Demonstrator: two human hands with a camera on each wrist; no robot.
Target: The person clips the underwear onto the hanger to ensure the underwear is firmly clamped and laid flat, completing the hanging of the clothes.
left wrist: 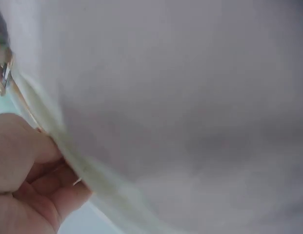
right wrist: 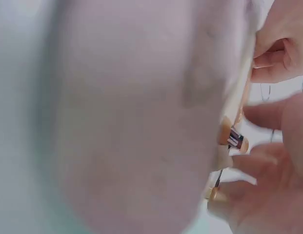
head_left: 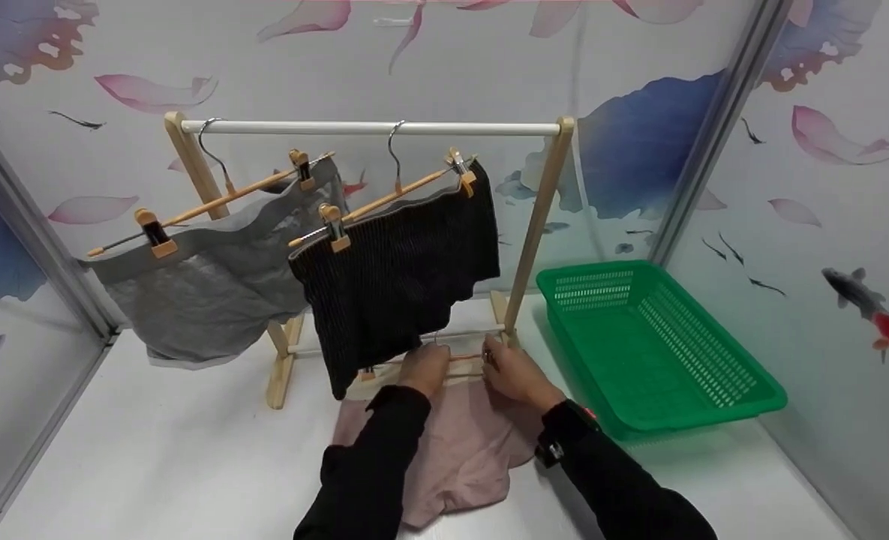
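Note:
Pink shorts (head_left: 459,457) with a cream waistband (left wrist: 107,183) lie on the white table below the rack. A wooden clip hanger (head_left: 465,357) runs along that waistband. My left hand (head_left: 425,369) pinches the hanger's bar, its fingers curled at the waistband in the left wrist view. My right hand (head_left: 518,371) is at the hanger's right end. In the right wrist view its thumb and fingers are spread around the clip (right wrist: 234,138), which sits on the waistband. The hanging black shorts partly cover the hanger's left end in the head view.
A wooden rack with a white rail (head_left: 301,128) stands ahead. Grey shorts (head_left: 211,289) and black ribbed shorts (head_left: 406,270) hang from it on clip hangers, the black ones close to my left hand. A green basket (head_left: 602,375) stands to the right, near the side wall.

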